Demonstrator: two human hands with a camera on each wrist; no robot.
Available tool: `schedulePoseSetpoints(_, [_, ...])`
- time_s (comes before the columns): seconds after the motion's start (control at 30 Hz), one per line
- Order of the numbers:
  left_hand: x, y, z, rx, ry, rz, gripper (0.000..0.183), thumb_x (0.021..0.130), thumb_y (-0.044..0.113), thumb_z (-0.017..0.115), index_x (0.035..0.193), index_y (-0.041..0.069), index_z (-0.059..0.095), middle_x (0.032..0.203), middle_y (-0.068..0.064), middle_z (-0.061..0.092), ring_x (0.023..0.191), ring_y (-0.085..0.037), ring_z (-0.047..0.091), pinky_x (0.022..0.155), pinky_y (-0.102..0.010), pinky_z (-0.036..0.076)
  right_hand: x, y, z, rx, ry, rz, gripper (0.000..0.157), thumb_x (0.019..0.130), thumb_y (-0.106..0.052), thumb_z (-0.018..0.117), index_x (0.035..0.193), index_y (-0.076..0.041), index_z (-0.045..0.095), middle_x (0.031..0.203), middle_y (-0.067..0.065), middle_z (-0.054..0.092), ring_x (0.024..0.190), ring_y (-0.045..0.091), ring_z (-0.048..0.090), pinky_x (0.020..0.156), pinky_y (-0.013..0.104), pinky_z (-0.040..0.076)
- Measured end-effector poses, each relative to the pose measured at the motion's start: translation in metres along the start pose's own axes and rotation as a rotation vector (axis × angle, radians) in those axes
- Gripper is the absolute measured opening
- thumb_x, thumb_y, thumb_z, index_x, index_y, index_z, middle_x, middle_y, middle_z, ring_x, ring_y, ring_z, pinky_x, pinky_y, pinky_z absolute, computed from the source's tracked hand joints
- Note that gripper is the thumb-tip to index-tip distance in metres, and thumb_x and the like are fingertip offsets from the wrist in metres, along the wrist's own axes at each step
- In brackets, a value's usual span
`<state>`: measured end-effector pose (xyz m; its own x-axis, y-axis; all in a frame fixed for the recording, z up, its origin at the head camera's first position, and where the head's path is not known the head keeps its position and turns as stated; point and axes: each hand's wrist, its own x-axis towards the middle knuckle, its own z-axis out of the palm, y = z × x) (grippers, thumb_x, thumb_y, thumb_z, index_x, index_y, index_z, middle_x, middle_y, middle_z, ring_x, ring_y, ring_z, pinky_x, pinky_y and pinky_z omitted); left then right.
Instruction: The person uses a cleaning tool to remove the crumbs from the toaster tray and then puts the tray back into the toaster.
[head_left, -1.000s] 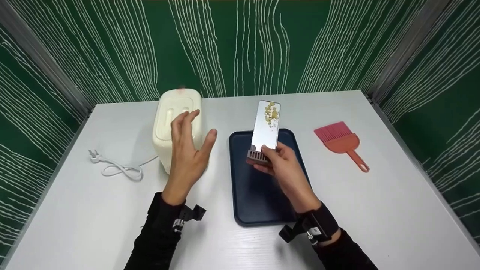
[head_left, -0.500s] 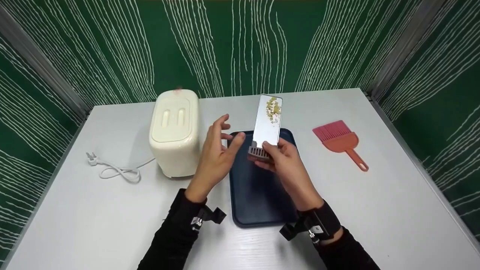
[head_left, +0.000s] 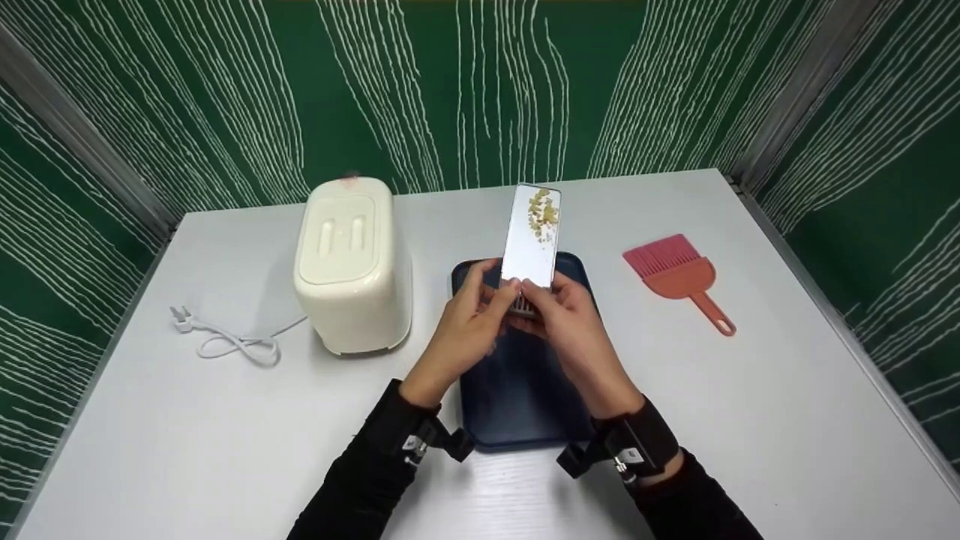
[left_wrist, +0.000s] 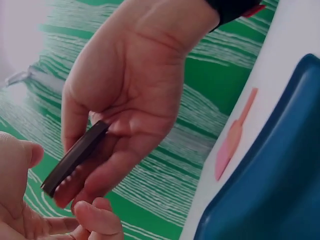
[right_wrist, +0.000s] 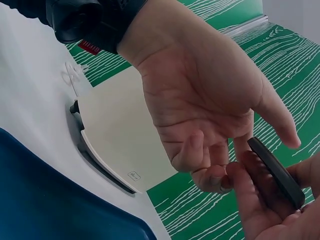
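Above the blue tray (head_left: 521, 397), silver tray (head_left: 528, 251), long axis running away from person, crumb-strewn far end angled slightly right. Right hand (head_left: 579, 330) pinches near end; left hand (head_left: 466, 322) there too, can't tell if gripping.

Two hands (head_left: 466, 326) (head_left: 576, 336) at shiny panel (head_left: 526, 259), yellow crumbs (head_left: 544, 213) atop

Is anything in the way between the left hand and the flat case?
Nothing visible stands between them. The left hand is at the lower end of the flat case, beside the right hand that holds it; contact is unclear.
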<state>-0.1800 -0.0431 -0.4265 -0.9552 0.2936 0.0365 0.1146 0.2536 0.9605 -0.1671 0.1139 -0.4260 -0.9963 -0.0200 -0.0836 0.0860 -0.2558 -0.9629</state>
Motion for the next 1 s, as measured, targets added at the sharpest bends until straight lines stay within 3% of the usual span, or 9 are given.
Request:
schedulePoseSetpoints(0.27, [-0.004, 0.001, 0.007, 0.003, -0.015, -0.040, 0.053, 0.110, 0.052, 0.055, 0.155, 0.025, 0.044, 0.072, -0.004, 0.060, 0.046, -0.015, 0.052, 0.043, -0.028, 0.046, 0.001, 0.003, 0.003, -0.075, 0.016, -0.039, 0.031, 0.112, -0.007, 0.051, 0.137, 0.009, 0.060, 0.095, 0.003, 0.080, 0.084, 0.010, 0.076, 0.076, 0.028, 0.062])
schedulePoseSetpoints(0.43, [-0.005, -0.001, 0.009, 0.005, -0.042, -0.048, 0.048, 0.111, 0.054, 0.053, 0.151, 0.029, 0.044, 0.073, -0.006, 0.063, 0.048, -0.016, 0.055, 0.040, -0.030, 0.047, 0.001, 0.006, 0.003, -0.093, 0.012, -0.064, 0.028, 0.112, -0.008, 0.050, 0.131, 0.010, 0.061, 0.085, 0.001, 0.075, 0.072, 0.011, 0.068, 0.067, 0.026, 0.057])
schedulePoseSetpoints(0.63, [-0.003, -0.006, 0.014, -0.097, -0.048, 0.026, 0.041, 0.113, 0.045, 0.052, 0.148, 0.023, 0.046, 0.078, -0.018, 0.068, 0.046, -0.017, 0.059, 0.040, -0.039, 0.050, -0.001, 0.009, 0.004, -0.142, 0.047, -0.091, 0.022, 0.111, -0.009, 0.052, 0.119, 0.006, 0.066, 0.075, 0.001, 0.061, 0.064, 0.014, 0.057, 0.061, 0.025, 0.049])
schedulePoseSetpoints(0.77, [-0.002, -0.010, 0.017, -0.194, -0.035, 0.061, 0.039, 0.115, 0.039, 0.050, 0.148, 0.018, 0.046, 0.075, -0.021, 0.067, 0.046, -0.021, 0.061, 0.041, -0.038, 0.051, -0.002, 0.011, 0.006, -0.169, 0.065, -0.086, 0.025, 0.111, -0.011, 0.053, 0.122, 0.005, 0.068, 0.081, 0.000, 0.067, 0.068, 0.013, 0.062, 0.066, 0.024, 0.051])
schedulePoseSetpoints(0.87, [-0.002, -0.013, 0.019, -0.256, -0.008, 0.069, 0.037, 0.115, 0.035, 0.050, 0.146, 0.015, 0.048, 0.072, -0.016, 0.064, 0.048, -0.021, 0.062, 0.042, -0.036, 0.051, -0.004, 0.012, 0.008, -0.174, 0.051, -0.079, 0.027, 0.112, -0.014, 0.053, 0.126, 0.004, 0.068, 0.082, 0.002, 0.069, 0.062, 0.014, 0.063, 0.062, 0.025, 0.053])
schedulePoseSetpoints(1.0, [-0.001, -0.015, 0.021, -0.306, 0.037, 0.065, 0.035, 0.115, 0.032, 0.050, 0.144, 0.012, 0.051, 0.080, -0.009, 0.063, 0.048, -0.018, 0.059, 0.042, -0.032, 0.050, -0.006, 0.015, 0.010, -0.170, 0.021, -0.086, 0.027, 0.113, -0.017, 0.053, 0.124, 0.004, 0.067, 0.067, 0.002, 0.058, 0.048, 0.014, 0.048, 0.049, 0.026, 0.042])
